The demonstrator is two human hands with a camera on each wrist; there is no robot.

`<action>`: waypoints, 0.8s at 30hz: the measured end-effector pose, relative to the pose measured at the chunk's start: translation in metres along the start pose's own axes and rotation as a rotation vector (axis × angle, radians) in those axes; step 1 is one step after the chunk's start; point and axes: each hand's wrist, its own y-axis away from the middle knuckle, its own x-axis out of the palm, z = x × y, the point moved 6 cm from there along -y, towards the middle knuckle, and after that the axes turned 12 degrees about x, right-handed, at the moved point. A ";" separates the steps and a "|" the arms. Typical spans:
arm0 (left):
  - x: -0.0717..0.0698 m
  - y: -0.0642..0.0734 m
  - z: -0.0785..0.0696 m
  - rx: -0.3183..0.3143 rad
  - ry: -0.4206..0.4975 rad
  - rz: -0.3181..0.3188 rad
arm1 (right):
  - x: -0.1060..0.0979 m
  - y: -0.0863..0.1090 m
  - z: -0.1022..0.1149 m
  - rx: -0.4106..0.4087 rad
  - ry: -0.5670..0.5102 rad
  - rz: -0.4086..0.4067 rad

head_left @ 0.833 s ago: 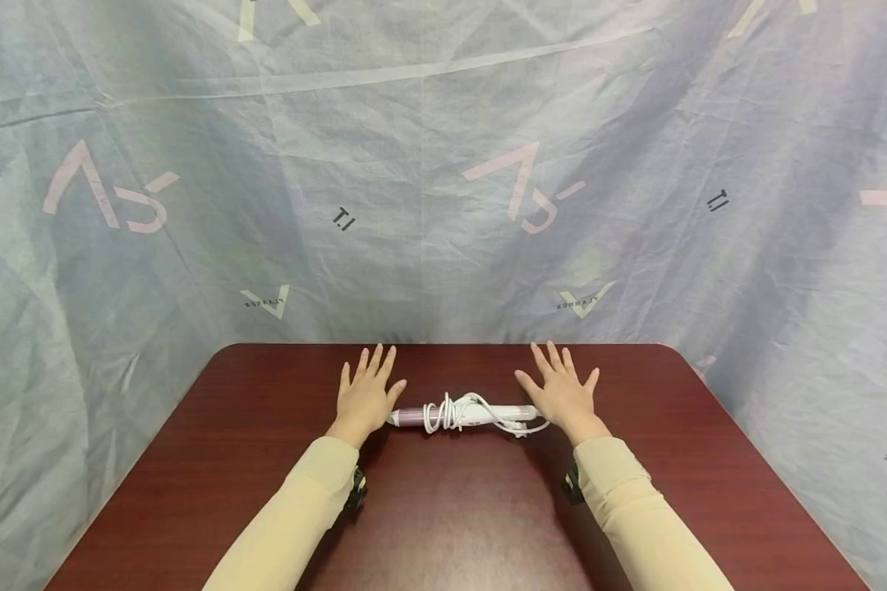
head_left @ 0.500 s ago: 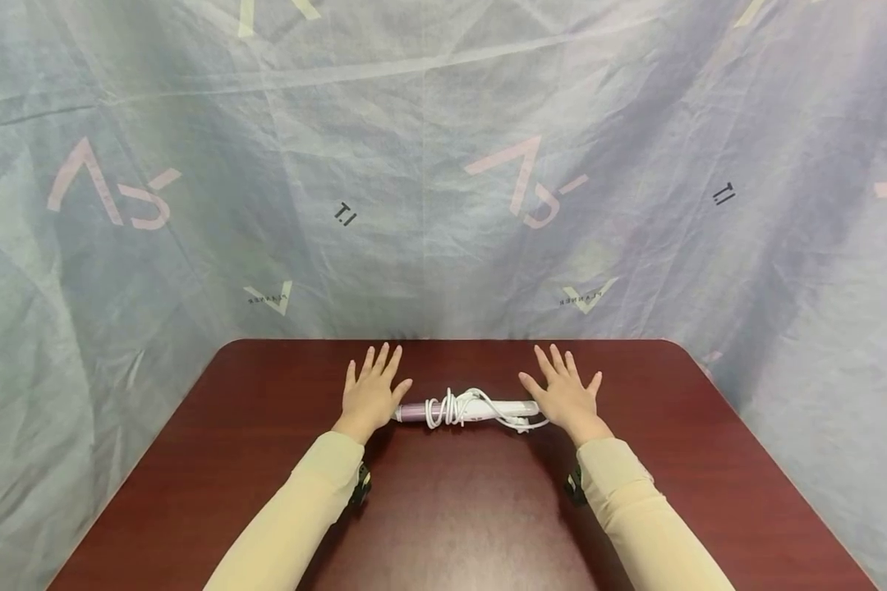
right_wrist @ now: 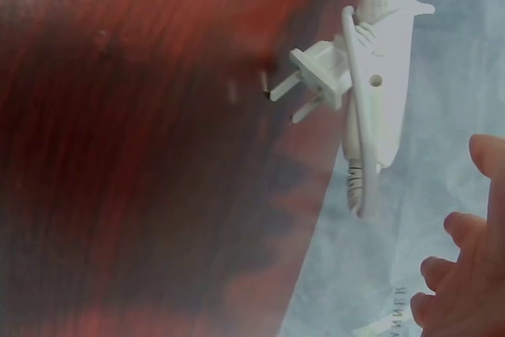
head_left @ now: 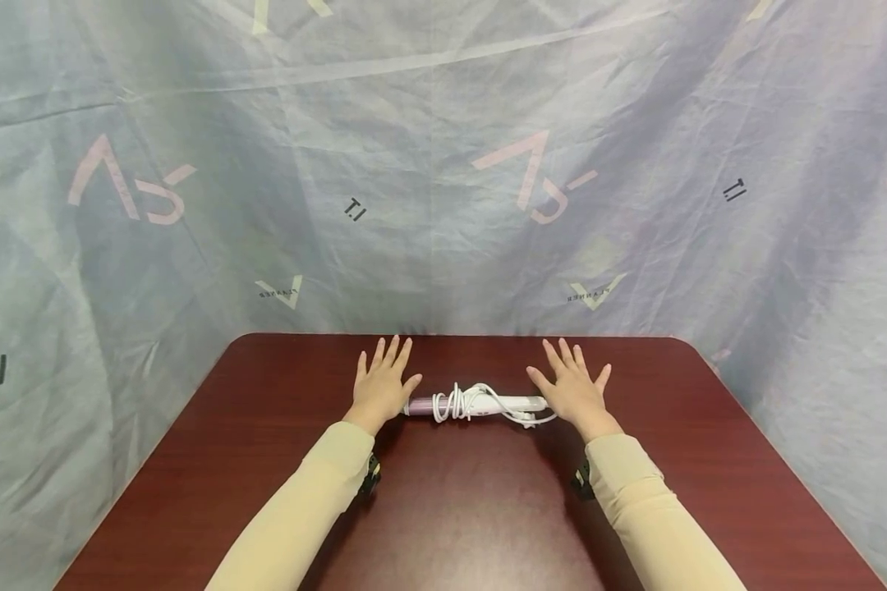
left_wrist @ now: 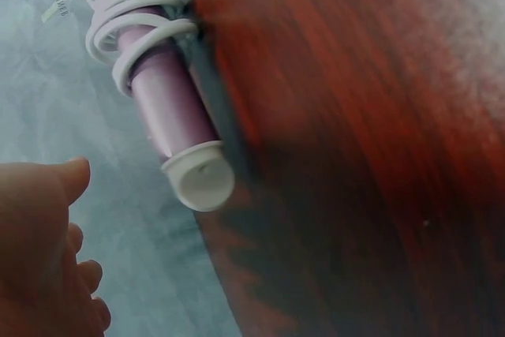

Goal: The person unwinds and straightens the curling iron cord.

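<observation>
A curling iron (head_left: 425, 405) with a purple barrel and a white handle lies crosswise on the table, its white cord (head_left: 454, 404) looped around the middle. My left hand (head_left: 381, 391) is by the barrel end, palm down, fingers spread. Beyond the handle end, my right hand (head_left: 575, 394) is likewise spread and holds nothing. In the left wrist view the white-capped barrel (left_wrist: 173, 104) is near my thumb, with a gap between. The right wrist view shows the handle (right_wrist: 392, 100) and a two-pin plug (right_wrist: 322, 75), apart from my fingers.
The dark red wooden table (head_left: 480, 509) has rounded far corners. A grey printed cloth (head_left: 429, 205) hangs behind it and along both sides. A dark wrist device (head_left: 370, 476) shows beneath the left sleeve, and another wrist device (head_left: 582, 479) beneath the right.
The head view has shifted slightly, so the table, hands and curling iron appear a little further right and higher. Both hands keep their spread pose beside the curling iron.
</observation>
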 end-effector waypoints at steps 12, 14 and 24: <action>-0.006 0.000 -0.005 0.012 0.006 0.012 | -0.011 0.003 0.005 -0.022 -0.009 -0.003; -0.006 0.000 -0.006 0.024 0.018 0.018 | -0.012 0.003 0.006 -0.025 -0.028 0.005; -0.009 0.000 -0.008 0.118 0.110 0.020 | -0.012 0.000 0.005 -0.116 -0.118 0.077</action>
